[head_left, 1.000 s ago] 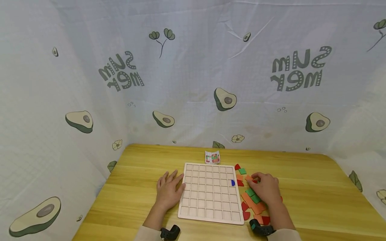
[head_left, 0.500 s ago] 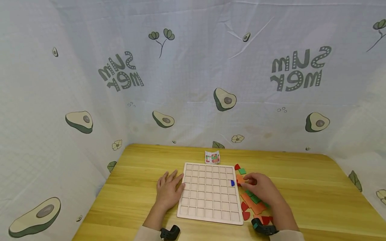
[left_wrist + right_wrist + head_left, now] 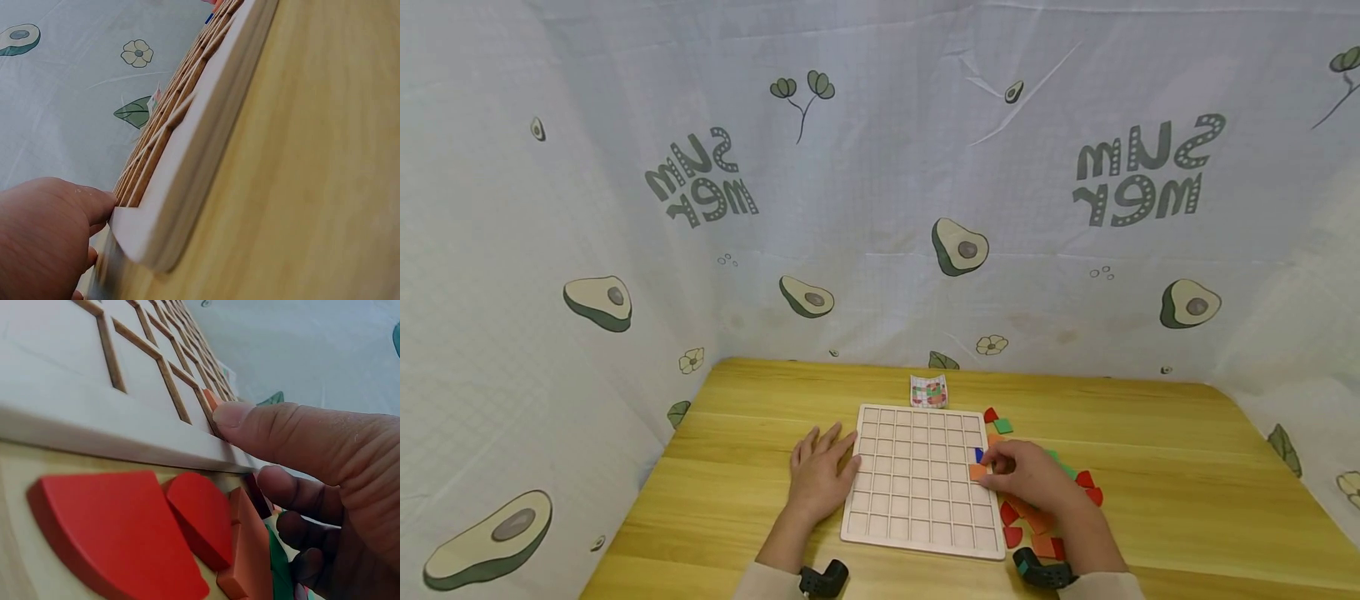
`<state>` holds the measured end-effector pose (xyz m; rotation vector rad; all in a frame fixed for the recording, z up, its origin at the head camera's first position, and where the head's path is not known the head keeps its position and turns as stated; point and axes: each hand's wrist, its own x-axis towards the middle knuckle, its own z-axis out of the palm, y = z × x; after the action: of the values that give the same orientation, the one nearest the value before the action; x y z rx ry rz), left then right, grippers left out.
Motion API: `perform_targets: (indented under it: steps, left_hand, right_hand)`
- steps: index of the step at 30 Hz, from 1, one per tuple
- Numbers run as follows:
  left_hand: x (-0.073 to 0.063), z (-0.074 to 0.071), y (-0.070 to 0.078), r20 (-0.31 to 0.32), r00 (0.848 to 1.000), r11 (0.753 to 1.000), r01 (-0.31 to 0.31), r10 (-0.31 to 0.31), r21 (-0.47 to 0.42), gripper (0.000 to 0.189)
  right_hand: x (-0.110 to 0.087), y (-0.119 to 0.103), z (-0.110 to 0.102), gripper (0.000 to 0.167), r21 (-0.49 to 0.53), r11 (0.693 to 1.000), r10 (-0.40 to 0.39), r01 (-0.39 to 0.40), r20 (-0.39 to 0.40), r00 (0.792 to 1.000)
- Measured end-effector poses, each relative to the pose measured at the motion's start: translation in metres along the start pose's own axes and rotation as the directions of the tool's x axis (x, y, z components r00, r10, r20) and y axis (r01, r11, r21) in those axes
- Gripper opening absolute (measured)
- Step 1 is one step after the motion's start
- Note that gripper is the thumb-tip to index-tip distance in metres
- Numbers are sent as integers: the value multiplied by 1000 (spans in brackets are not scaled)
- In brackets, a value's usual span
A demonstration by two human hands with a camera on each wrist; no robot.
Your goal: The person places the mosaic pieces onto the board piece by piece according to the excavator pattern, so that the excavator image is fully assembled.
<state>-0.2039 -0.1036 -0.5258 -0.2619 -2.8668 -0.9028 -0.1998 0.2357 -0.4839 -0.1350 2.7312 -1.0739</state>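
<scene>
A wooden grid board (image 3: pixel 920 504) lies flat on the table. My left hand (image 3: pixel 820 482) rests at its left side with fingers spread, thumb and index fingertip right at the board's edge. Over the rightmost column, my right hand (image 3: pixel 1033 477) pinches an orange square tile (image 3: pixel 977 472) between thumb and fingers. This tile is at a cell just nearer than the one with a blue piece (image 3: pixel 979 455). The right wrist view shows the thumb against the orange tile (image 3: pixel 211 399), most of which is hidden.
Red quarter-circle tiles (image 3: pixel 1012 537), orange tiles (image 3: pixel 1042 546) and green squares (image 3: pixel 1003 426) lie loose right of the board, partly under the right forearm. A small card with a coloured grid pattern (image 3: pixel 928 391) stands behind the board. A printed cloth (image 3: pixel 880 208) hangs behind the table.
My right hand has moved left from the loose tiles to the board's right column, bringing an orange square tile. The left hand has stayed in place.
</scene>
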Motion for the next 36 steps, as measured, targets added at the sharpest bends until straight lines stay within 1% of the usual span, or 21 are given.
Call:
perform_targets:
  steps: [4, 11, 20, 30, 36]
  left_hand:
    - [0, 0, 0, -1, 1000, 1000, -1, 1, 3, 44]
    - [0, 0, 2, -4, 1000, 1000, 1, -1, -2, 44]
    - [0, 0, 3, -7, 1000, 1000, 8, -8, -7, 45]
    - [0, 0, 3, -4, 1000, 1000, 10, -10, -9, 46]
    - [-1, -1, 3, -6, 1000, 1000, 12, -12, -18, 46]
  right_hand:
    - [0, 1, 1, 21, 22, 1000, -17, 17, 4, 1000]
    - [0, 1, 1, 21, 11, 1000, 18, -18, -10, 1000]
    - [-1, 0, 1, 22, 6, 1000, 2, -1, -18, 1000]
    - [-1, 1, 2, 20, 26, 1000, -12, 12, 1, 1000]
    - [-2, 1, -1, 21, 20, 1000, 12, -12, -10, 1000]
